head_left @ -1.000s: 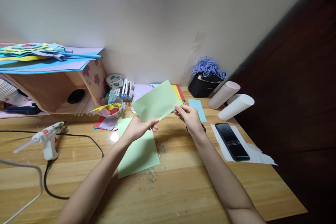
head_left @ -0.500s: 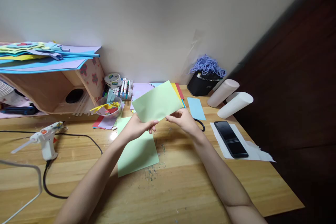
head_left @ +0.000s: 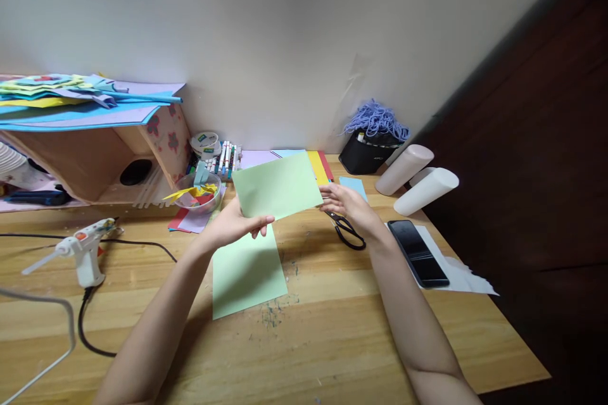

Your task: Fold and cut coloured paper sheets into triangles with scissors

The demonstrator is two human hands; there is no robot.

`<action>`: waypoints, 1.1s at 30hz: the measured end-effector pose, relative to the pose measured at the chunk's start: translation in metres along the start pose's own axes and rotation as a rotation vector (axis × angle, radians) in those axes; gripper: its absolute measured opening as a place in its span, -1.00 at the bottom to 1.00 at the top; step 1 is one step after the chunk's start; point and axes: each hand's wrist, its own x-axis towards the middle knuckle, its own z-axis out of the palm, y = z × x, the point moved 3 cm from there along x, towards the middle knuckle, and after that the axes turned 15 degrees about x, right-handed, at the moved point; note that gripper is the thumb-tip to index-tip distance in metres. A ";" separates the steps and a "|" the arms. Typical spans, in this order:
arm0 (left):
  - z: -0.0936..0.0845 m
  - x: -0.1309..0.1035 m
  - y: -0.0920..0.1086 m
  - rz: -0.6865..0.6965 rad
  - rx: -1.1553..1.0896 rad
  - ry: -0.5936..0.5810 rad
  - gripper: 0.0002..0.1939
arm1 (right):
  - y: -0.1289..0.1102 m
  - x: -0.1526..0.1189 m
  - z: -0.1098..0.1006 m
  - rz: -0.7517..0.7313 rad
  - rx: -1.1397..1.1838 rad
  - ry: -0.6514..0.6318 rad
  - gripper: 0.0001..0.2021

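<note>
A light green sheet of paper (head_left: 278,186) is held up above the table by my left hand (head_left: 237,223), whose thumb lies over its lower left part. My right hand (head_left: 346,205) is at the sheet's right edge with its fingers extended and slightly apart. Whether the fingertips touch the edge is hard to tell. A second green sheet (head_left: 249,272) lies flat on the table below my left hand. Black-handled scissors (head_left: 349,234) rest on the table beneath my right hand, their blades partly hidden.
On the left are a white glue gun (head_left: 85,250) with its cable, and a box (head_left: 166,139) topped with papers. A bowl of scraps (head_left: 199,193) and markers (head_left: 227,158) sit behind. At right are a phone (head_left: 418,253), white rolls (head_left: 425,191) and a black holder with yarn (head_left: 368,152).
My right hand has let go of the sheet's lower edge, moved right and spread its fingers. The sheet has shifted slightly left and tilted less. More of the scissors shows.
</note>
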 end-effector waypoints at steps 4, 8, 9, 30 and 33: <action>0.006 0.003 -0.001 0.001 0.093 0.031 -0.74 | 0.003 -0.009 0.024 0.056 -0.111 -0.129 -0.66; 0.011 0.008 -0.001 -0.021 0.060 0.188 -0.75 | 0.007 -0.012 0.037 -0.024 -0.168 -0.010 -0.70; 0.012 0.009 -0.001 -0.024 0.047 0.209 -0.75 | 0.008 -0.013 0.039 -0.045 -0.178 0.018 -0.71; -0.024 0.006 -0.022 -0.012 0.074 0.366 -0.85 | 0.000 -0.011 0.019 -0.034 -0.052 -0.019 -0.69; -0.028 0.004 -0.022 0.009 0.101 0.316 -0.84 | 0.000 -0.005 0.007 -0.022 -0.009 -0.017 -0.74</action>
